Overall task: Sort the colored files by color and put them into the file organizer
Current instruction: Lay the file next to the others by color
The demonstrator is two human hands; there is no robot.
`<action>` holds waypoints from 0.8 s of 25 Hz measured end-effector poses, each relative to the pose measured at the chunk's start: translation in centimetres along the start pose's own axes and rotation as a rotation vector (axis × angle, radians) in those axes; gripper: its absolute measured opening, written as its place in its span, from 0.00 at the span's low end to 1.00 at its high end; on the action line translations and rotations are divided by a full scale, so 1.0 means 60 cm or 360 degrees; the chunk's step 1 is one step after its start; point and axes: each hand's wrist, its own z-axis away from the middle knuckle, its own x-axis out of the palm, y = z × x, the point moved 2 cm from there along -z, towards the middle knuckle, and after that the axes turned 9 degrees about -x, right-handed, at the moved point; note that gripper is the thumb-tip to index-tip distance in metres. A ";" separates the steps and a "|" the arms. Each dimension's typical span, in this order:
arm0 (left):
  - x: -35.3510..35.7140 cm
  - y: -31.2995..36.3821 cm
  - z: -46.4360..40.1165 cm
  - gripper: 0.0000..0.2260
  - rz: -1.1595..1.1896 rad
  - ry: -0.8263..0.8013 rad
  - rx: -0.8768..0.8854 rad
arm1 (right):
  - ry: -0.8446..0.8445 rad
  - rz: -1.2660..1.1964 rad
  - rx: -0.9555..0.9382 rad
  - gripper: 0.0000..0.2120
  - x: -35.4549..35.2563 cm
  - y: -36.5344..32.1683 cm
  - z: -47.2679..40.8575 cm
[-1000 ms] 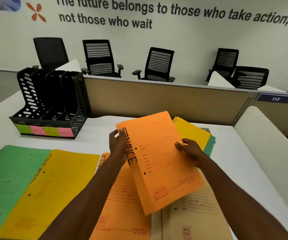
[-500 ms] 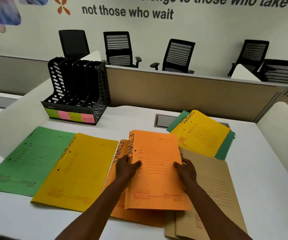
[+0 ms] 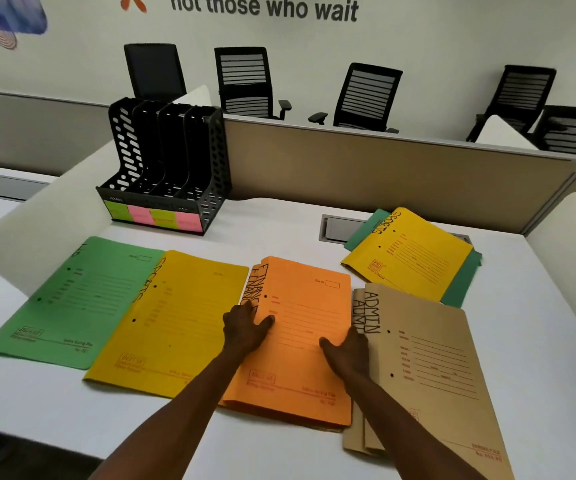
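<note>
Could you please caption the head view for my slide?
Both hands press orange files flat between yellow and brown files.

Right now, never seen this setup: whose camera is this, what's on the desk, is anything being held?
There is no machine here: a person wears one wide-angle camera on the head, looking down at their own bare arms. The left hand and right hand lie flat on the orange FINANCE file, which sits on another orange file; nothing is lifted. On the white desk, left to right, lie a green paper file, a yellow SPORTS file, the orange pair, and tan ADMIN files. Behind them is an unsorted yellow-on-green stack. No file shows in the black slotted file organizer at the back left, though its slots are not fully visible.
</note>
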 end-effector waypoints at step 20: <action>0.053 0.023 0.025 0.33 -0.0174 0.0260 0.0350 | 0.0411 0.0558 -0.0545 0.34 -0.068 0.067 -0.004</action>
